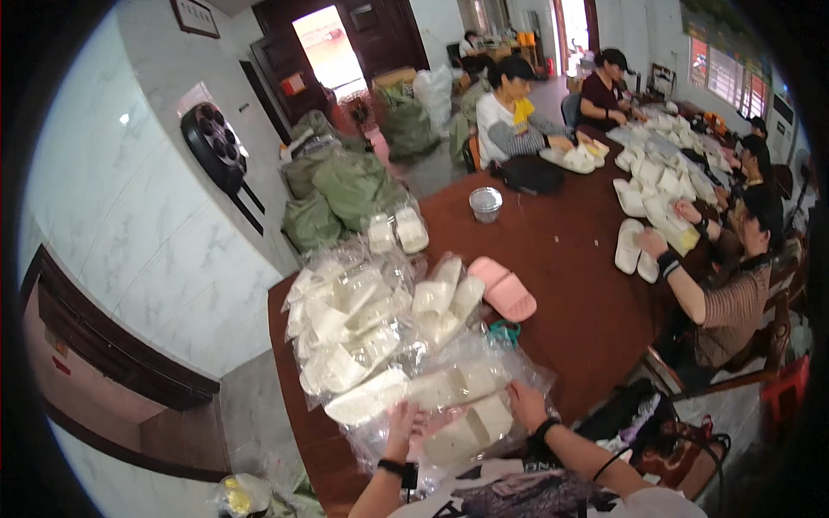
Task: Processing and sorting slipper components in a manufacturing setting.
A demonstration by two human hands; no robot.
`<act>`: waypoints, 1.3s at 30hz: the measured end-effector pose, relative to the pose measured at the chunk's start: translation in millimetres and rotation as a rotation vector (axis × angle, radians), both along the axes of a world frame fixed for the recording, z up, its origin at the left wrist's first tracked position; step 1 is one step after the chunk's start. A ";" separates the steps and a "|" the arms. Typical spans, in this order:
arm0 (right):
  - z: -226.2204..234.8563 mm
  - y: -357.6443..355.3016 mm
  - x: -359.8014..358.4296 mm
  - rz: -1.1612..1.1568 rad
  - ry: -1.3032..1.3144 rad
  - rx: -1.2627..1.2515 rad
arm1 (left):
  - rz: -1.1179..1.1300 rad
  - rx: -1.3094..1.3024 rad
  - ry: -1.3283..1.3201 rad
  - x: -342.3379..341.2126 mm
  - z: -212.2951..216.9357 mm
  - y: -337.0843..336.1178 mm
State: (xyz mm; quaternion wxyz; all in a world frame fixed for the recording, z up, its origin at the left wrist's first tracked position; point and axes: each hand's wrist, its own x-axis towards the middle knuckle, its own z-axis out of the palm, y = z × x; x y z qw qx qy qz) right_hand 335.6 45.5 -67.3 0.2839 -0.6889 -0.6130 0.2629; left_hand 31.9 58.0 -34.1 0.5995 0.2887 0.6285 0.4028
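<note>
Cream slippers in clear plastic bags lie at the near edge of the table before me. My left hand (404, 428) is at the left, its fingers apart, beside the heel end of a cream slipper (370, 398). My right hand (526, 406) has its fingers closed on the edge of a clear plastic bag (537, 378), to the right of another cream slipper (492, 418). A further slipper (439, 388) lies under clear film between my hands and the pile.
Bagged cream slippers (345, 302) are heaped at the left. A pink slipper pair (503, 290), a teal loop (504, 332) and a round metal tin (485, 205) stand on the brown table (570, 285). Several people sit along the far and right sides, handling slippers. Green sacks (354, 186) fill the floor behind.
</note>
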 end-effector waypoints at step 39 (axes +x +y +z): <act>3.9 16.7 9.1 0.080 0.170 0.116 | -0.149 0.066 0.065 26.7 -6.9 -43.7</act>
